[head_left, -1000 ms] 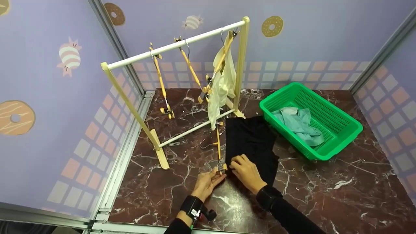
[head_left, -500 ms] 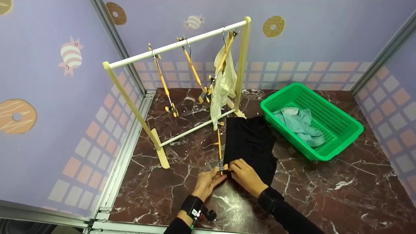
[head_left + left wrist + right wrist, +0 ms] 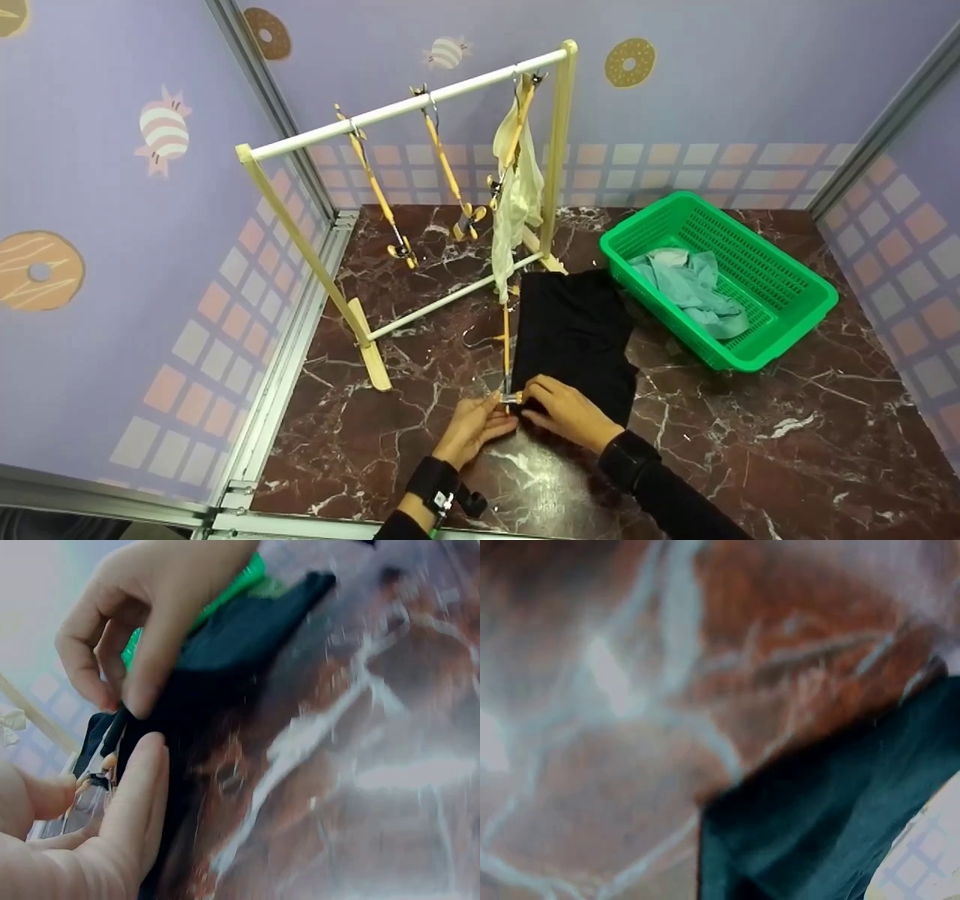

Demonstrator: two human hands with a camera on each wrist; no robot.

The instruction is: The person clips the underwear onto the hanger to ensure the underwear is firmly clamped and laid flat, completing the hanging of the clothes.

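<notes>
A: What had changed since the preceding frames?

B: Both hands had shifted slightly nearer the wearer. The empty wooden clip hangers [image 3: 450, 169] on the white rail had swung to new angles.

A: How did the hands stand?

B: The left hand [image 3: 471, 427] pinched the metal clip [image 3: 511, 397] at the near end of the wooden clip hanger lying flat [image 3: 506, 341] on the dark red marble tabletop [image 3: 750, 450]. The right hand [image 3: 566, 409], fingers curled, pinched the near left corner of the black cloth [image 3: 574, 330] and held it against that clip. Whether the clip had closed on the cloth could not be told.

A: And outward from there?

B: The black cloth lay spread on the tabletop, its left edge just beside the flat hanger. Behind it stood the small wooden clothes rack [image 3: 559, 142], with a cream cloth [image 3: 517, 195] hanging at its right end. To the right sat a green plastic basket [image 3: 787, 300] holding a pale teal cloth [image 3: 690, 285].
</notes>
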